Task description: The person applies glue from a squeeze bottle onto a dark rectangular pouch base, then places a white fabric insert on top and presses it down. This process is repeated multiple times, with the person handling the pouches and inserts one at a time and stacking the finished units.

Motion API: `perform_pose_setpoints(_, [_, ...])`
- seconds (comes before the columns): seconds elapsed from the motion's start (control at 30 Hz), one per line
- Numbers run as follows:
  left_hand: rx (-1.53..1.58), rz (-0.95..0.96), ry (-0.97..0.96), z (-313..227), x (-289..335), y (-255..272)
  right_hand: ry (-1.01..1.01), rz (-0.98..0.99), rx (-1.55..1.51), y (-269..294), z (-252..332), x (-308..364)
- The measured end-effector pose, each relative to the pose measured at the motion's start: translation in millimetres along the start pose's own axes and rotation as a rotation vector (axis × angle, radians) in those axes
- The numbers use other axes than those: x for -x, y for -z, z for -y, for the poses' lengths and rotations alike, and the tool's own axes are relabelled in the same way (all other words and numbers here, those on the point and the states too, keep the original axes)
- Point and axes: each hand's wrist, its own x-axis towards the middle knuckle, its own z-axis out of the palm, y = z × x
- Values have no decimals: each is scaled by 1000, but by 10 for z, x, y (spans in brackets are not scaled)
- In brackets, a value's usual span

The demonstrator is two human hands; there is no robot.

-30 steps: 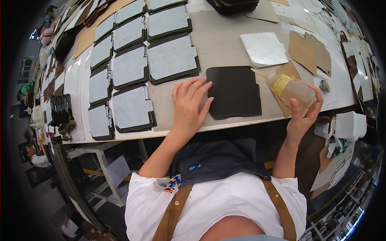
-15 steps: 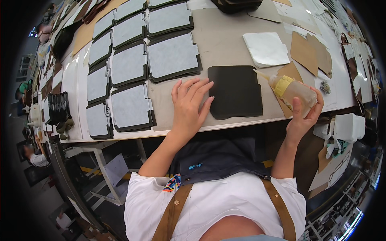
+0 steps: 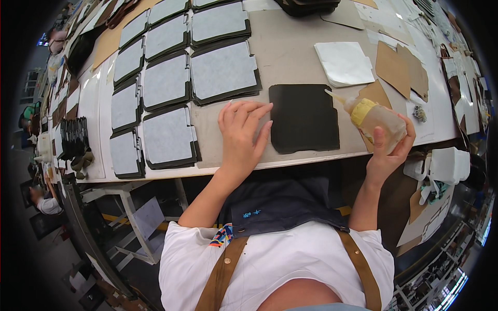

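A dark, nearly square panel (image 3: 304, 120) with notched edges lies flat by the table's front edge. My left hand (image 3: 241, 132) rests at its left side, fingers bent and apart, holding nothing. In my right hand (image 3: 390, 145) is a translucent squeeze bottle (image 3: 381, 122) with yellow tape round its shoulder. The bottle is tilted, its thin nozzle pointing left to the panel's upper right corner. Whether the nozzle tip touches the panel I cannot tell. To the left, rows of dark panels topped with pale grey sheets (image 3: 223, 72) lie in stacks.
A stack of white sheets (image 3: 342, 63) lies beyond the panel on the right. Brown card pieces (image 3: 392, 67) are scattered beside it. A black item (image 3: 306, 4) stands at the far edge of view. White plastic containers (image 3: 450, 165) hang below the table's right end.
My right hand has shifted slightly left with the bottle, bringing the nozzle over the panel's upper right corner. My left hand has moved a little left, away from the panel.
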Motion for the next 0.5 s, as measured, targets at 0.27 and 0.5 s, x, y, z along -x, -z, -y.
perform_pose_setpoints(0.27, [13,-41,19,-9,-10,23,80,96,-2,-166,86,60])
perform_pose_setpoints(0.5, [47,-56,46,17,2,11,140,178,-42,-352,135,86])
